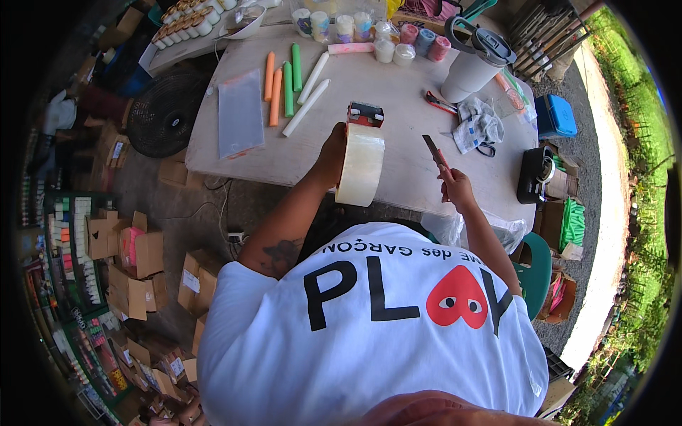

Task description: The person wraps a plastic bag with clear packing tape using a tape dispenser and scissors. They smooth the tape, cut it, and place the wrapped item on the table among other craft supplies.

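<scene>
My left hand (331,157) is closed around a tape dispenser (366,113) loaded with a wide roll of clear tape (361,167), held over the table's near edge. To its right, my right hand (457,189) grips a utility knife (442,163) by its reddish handle. The knife's dark blade is out and points up and to the left. Knife and tape are apart. Beyond my left hand lie orange candles (274,99), green candles (296,68) and white candles (307,108). A stack of clear plastic sleeves (241,113) rests to their left.
Jar candles (344,29) line the table's (412,92) far side. At right stand a white tumbler (469,74), red-handled scissors (440,104) and a crumpled cloth (477,124). A black fan (169,113) and cardboard boxes (145,248) are at left; a green chair (534,273) is close at right.
</scene>
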Available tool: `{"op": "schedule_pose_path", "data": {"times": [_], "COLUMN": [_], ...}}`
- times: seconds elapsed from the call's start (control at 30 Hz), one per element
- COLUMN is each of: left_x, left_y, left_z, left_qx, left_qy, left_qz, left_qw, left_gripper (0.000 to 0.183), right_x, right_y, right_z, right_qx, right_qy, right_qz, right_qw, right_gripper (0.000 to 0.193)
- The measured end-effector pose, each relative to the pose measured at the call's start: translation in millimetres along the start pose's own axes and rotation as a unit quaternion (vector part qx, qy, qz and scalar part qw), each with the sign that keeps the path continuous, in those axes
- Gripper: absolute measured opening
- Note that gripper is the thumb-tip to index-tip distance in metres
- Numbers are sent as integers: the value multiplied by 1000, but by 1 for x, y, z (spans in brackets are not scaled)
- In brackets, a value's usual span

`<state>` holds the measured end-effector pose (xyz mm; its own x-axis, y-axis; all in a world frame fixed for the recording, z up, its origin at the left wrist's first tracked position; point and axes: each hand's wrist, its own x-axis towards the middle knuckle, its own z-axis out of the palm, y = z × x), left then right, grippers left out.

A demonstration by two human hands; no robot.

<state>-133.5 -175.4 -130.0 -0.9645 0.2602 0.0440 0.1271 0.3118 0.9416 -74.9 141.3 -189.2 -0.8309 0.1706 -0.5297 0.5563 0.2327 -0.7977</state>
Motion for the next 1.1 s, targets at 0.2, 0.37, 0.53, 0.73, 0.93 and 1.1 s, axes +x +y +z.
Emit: {"op": "schedule_pose_path", "data": {"times": [0.2,0.37,0.53,0.73,0.93,1.1], "left_x": [10,29,35,46,45,46], "left_y": [31,21,77,102,104,111], "left_z": [-9,-36,-47,-50,-48,-47], "left_qx": [-19,12,118,193,216,228], "left_qy": [2,60,113,125,114,111], "left_qz": [-72,-72,-65,-22,-10,3], "left_qw": [997,996,985,973,970,967], "left_gripper": [45,44,38,44,46,48], "right_x": [62,-62,-124,-117,-116,-118], "right_y": [-30,-182,-205,-205,-209,-215], "right_z": [5,18,33,41,44,44], "right_qx": [-405,-226,-325,-399,-437,-462], "right_qy": [228,114,105,151,151,165], "right_qz": [-243,-553,-647,-642,-646,-658], "right_qw": [851,794,681,637,607,571], "right_gripper": [55,16,23,24,23,20]}}
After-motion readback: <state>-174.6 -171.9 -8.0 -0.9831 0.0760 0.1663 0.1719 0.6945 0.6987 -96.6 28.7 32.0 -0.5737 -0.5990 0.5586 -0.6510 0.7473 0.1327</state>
